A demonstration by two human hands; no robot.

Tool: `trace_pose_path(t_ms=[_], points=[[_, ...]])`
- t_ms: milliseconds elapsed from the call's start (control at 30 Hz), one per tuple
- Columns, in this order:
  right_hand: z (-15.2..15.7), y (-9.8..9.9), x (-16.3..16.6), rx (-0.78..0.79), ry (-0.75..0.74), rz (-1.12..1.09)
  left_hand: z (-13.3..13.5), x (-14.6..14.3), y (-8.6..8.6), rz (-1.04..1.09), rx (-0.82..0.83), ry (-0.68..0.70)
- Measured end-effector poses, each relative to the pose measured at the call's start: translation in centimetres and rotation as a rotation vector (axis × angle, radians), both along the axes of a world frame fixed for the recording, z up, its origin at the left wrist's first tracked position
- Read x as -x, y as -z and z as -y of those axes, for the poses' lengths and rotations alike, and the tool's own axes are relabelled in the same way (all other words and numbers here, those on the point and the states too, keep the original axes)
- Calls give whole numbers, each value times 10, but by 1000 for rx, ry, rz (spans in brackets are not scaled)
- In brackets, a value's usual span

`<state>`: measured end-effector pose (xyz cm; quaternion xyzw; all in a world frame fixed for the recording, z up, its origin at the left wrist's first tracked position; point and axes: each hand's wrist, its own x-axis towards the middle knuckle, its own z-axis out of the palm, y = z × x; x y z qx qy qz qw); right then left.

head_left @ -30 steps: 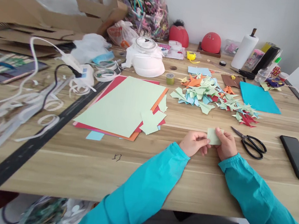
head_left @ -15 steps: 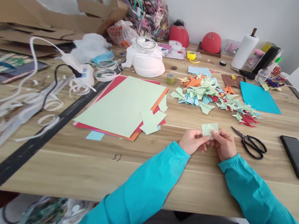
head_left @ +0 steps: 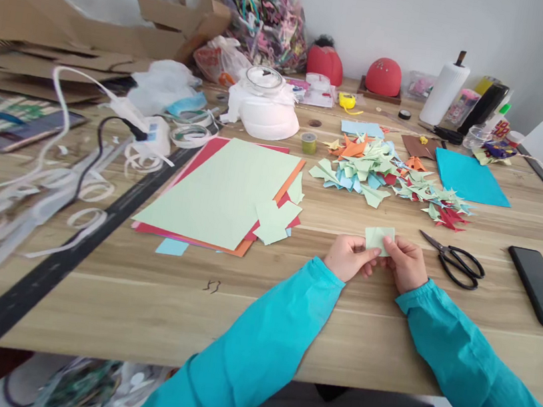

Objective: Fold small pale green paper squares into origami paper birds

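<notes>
A small square of pale green paper (head_left: 376,238) is pinched between my two hands, just above the wooden table. My left hand (head_left: 351,256) grips its lower left edge with thumb and fingers. On the lower right side, my right hand (head_left: 407,263) holds it the same way, both thumbs on the front. A faint crease seems to run across the paper. Black-handled scissors (head_left: 460,262) lie right of my right hand. To the left, cut green paper pieces (head_left: 276,221) rest partly on a stack of coloured sheets (head_left: 225,190). Beyond my hands lies a pile of folded paper shapes (head_left: 373,164).
A dark phone (head_left: 542,287) lies at the right. Behind are a blue sheet (head_left: 472,178), a thread spool (head_left: 309,143) and a yellow tape measure (head_left: 347,101). On the left are a white power strip (head_left: 157,137), tangled cords and flattened cardboard (head_left: 50,17).
Hardly anything differs. Both hands and the green paper square have shifted very slightly left, with the same pinch on the paper.
</notes>
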<state>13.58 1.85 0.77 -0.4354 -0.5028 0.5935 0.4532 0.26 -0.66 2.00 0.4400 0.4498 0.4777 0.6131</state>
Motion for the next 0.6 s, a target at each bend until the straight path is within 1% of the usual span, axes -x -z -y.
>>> trace_pose_path(t_ms=[267, 400, 500, 600], points=[[0, -4, 1, 73, 65, -108, 1, -3, -2, 111, 71, 74], [-1, -4, 2, 103, 62, -133, 2, -3, -3, 140, 58, 111], [-1, -4, 2, 103, 74, -139, 3, -2, -4, 109, 21, 81], [-2, -5, 3, 116, 129, -149, 2, -1, -3, 90, 22, 9]])
